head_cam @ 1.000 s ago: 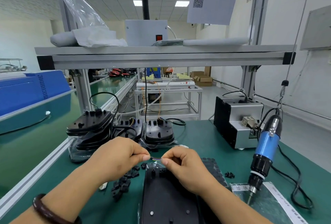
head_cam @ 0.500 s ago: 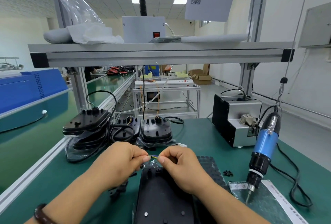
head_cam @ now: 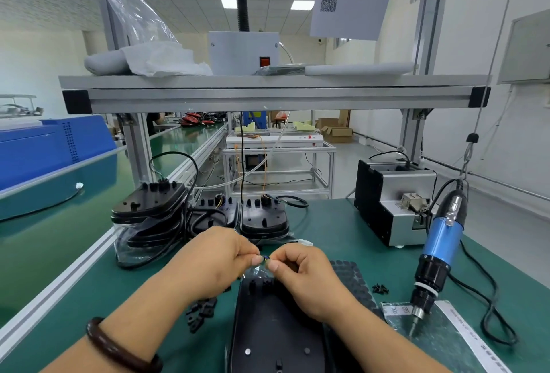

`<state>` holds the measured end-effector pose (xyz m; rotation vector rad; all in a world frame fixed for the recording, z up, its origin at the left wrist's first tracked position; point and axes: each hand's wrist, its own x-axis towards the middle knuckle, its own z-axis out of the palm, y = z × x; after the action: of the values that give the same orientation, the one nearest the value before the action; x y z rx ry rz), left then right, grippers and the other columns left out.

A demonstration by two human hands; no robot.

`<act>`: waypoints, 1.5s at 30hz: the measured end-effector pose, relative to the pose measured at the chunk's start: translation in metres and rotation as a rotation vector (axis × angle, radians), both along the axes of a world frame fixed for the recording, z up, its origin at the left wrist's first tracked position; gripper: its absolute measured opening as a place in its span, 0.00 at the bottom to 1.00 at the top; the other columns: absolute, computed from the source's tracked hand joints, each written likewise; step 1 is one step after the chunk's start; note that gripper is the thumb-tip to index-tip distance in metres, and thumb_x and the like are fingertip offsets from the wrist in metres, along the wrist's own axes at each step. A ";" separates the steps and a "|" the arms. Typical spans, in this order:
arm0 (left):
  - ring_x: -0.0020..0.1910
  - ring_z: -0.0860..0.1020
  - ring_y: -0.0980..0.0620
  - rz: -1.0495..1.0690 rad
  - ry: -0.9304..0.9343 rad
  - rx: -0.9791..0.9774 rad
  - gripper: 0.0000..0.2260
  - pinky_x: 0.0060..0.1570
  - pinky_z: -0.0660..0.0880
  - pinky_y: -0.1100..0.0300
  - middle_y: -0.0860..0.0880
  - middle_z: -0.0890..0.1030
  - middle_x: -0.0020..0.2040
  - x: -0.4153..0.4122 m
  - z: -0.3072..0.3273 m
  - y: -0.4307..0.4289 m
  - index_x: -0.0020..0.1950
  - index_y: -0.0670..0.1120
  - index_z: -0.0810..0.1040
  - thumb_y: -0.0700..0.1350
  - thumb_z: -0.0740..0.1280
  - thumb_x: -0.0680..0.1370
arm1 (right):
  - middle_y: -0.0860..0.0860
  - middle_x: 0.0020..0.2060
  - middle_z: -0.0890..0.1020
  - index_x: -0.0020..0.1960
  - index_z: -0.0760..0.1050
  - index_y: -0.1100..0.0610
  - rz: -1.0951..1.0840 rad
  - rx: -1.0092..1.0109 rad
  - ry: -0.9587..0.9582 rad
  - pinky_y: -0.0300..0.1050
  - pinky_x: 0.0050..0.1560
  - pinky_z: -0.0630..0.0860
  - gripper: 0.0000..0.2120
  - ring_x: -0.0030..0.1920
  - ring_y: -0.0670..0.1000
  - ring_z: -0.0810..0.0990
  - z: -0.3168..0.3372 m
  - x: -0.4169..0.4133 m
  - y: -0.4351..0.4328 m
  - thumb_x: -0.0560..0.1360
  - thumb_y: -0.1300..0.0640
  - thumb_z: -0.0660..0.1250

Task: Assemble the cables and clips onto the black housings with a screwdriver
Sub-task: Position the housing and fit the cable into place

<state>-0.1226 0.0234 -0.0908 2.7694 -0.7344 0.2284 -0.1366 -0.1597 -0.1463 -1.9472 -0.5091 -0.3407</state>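
The left hand (head_cam: 214, 259) and right hand (head_cam: 300, 276) meet fingertip to fingertip, each pinching an end of a short, thin cable (head_cam: 265, 258) held just above the far end of the black housing (head_cam: 273, 331). That housing lies flat on the green tabletop (head_cam: 327, 223) directly beneath both wrists. Loose black clips (head_cam: 202, 311) sit just left of it, under the left forearm, which wears a dark bracelet (head_cam: 119, 349). To the right lies a small heap of screws (head_cam: 380, 288). Beyond it the blue screwdriver (head_cam: 440, 250) hangs tip-down over a foil bag (head_cam: 440, 340). More housings (head_cam: 148, 208) are stacked at the far left.
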 end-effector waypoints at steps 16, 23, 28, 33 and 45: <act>0.24 0.66 0.56 0.089 0.859 -1.234 0.21 0.20 0.66 0.65 0.42 0.78 0.38 -0.011 -0.002 0.093 0.64 0.49 0.77 0.36 0.70 0.73 | 0.40 0.29 0.74 0.40 0.75 0.46 -0.062 0.032 -0.004 0.34 0.36 0.68 0.10 0.31 0.40 0.68 0.003 -0.001 0.005 0.78 0.57 0.65; 0.24 0.71 0.64 0.081 0.263 -0.794 0.08 0.29 0.65 0.65 0.52 0.85 0.46 0.012 0.015 0.041 0.54 0.53 0.79 0.43 0.62 0.81 | 0.38 0.38 0.78 0.53 0.75 0.41 -0.172 -0.076 -0.048 0.37 0.46 0.72 0.06 0.41 0.40 0.75 0.015 0.003 0.007 0.76 0.49 0.65; 0.25 0.66 0.60 -0.014 0.518 -0.857 0.07 0.23 0.64 0.69 0.48 0.85 0.45 0.021 0.034 0.027 0.56 0.49 0.78 0.42 0.65 0.79 | 0.41 0.30 0.75 0.49 0.75 0.46 -0.255 0.021 -0.103 0.43 0.40 0.72 0.06 0.33 0.41 0.71 0.035 0.011 0.021 0.79 0.46 0.61; 0.29 0.77 0.55 -0.036 0.998 -0.953 0.26 0.20 0.68 0.68 0.47 0.82 0.59 0.010 -0.003 0.032 0.66 0.48 0.71 0.40 0.74 0.70 | 0.40 0.23 0.71 0.42 0.74 0.55 -0.247 0.542 0.099 0.37 0.32 0.64 0.12 0.28 0.43 0.66 0.032 0.026 0.028 0.81 0.51 0.59; 0.30 0.78 0.56 0.068 0.868 -0.749 0.17 0.27 0.71 0.66 0.49 0.78 0.60 -0.023 -0.007 0.025 0.65 0.50 0.72 0.38 0.67 0.77 | 0.46 0.21 0.64 0.44 0.73 0.55 -0.342 0.868 0.322 0.42 0.26 0.59 0.14 0.23 0.46 0.59 0.031 0.028 0.039 0.82 0.48 0.57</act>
<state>-0.1453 0.0485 -0.0977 1.8803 -0.2346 -0.5489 -0.1085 -0.1210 -0.1151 -1.1870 0.1845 -0.3720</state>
